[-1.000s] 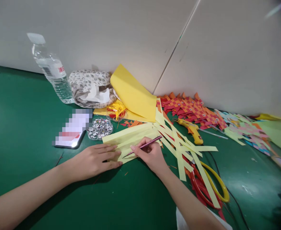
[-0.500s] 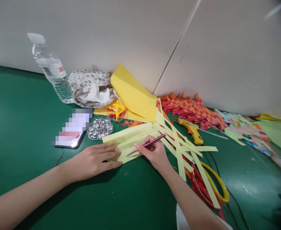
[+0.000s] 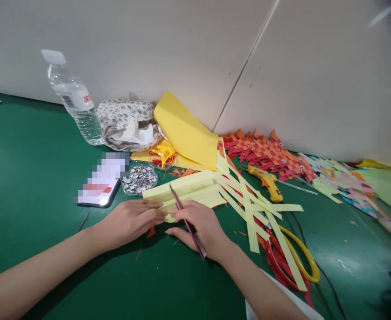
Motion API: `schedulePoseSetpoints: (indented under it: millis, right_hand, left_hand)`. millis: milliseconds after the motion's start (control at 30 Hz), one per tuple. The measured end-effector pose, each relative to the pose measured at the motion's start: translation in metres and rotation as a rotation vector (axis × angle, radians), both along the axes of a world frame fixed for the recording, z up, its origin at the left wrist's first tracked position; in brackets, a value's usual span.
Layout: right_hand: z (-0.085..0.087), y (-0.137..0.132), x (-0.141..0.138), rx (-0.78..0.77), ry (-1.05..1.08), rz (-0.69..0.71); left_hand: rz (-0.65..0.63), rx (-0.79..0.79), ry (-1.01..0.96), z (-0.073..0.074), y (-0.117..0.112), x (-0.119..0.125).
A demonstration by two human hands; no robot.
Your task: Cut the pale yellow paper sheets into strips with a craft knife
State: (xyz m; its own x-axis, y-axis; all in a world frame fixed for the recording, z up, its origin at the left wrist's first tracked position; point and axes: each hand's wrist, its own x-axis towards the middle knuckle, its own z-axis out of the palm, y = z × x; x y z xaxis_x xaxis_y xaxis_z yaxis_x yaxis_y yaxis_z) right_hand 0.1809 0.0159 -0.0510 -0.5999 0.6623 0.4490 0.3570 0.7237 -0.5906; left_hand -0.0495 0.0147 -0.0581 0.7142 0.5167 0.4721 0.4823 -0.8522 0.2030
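Observation:
A pale yellow folded paper lies on the green table in front of me. My left hand rests on its near left corner, fingers closed together on the paper's edge. My right hand meets it from the right, pinching the same near edge, with a thin pink craft knife held across its fingers and the tip pointing up and away. Several loose pale yellow paper strips fan out to the right of the paper.
A water bottle, a patterned cloth pouch, a bright yellow sheet, a phone and a dish of googly eyes stand behind. Woven paper fish, a yellow glue gun and yellow-handled scissors lie right.
My right hand stopped drawing the knife along the paper, swung it upright and moved left to the paper's near edge beside my left hand. The paper shifted slightly; red scraps now show beneath.

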Motion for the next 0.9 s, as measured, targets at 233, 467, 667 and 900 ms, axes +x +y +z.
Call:
schedulePoseSetpoints:
  millis: [233, 467, 667, 900]
  right_hand:
    - [0.003, -0.001, -0.004, 0.198, -0.159, 0.107]
    - [0.002, -0.002, 0.004, 0.161, -0.177, 0.144]
    - [0.001, 0.008, 0.009, 0.139, -0.261, 0.044]
    - [0.007, 0.003, 0.029, 0.157, -0.277, 0.089]
  left_hand:
    - [-0.019, -0.061, -0.001, -0.002, -0.001, -0.001]
    - [-0.039, -0.027, 0.058, -0.003, -0.001, -0.003]
    - [-0.039, -0.022, 0.064, -0.002, 0.0, -0.003]
    - [-0.105, -0.053, 0.066, 0.003, 0.003, -0.008]
